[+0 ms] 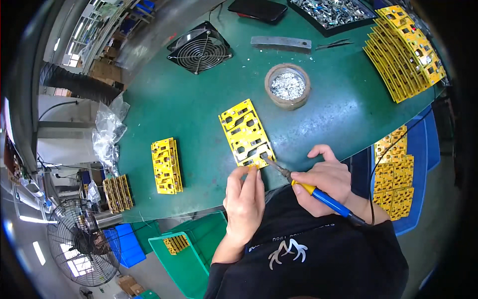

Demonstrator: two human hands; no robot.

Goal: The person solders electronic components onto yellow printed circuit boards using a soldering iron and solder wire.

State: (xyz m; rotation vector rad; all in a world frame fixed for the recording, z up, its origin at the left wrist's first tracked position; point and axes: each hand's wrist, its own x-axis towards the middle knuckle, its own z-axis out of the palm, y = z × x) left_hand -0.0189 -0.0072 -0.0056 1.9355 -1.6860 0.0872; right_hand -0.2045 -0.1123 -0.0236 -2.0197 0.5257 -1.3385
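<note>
Black shirt [343, 264] — small upside-down lettering [280, 238], not clearly readable.

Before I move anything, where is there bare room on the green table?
One free patch lies between the central yellow panel and the left yellow stack; another between the round tub and the larger yellow stack at far right. Crowded: the panel's near end, with left hand and soldering iron; the far side, with metal bar, tweezers and tray.
</note>
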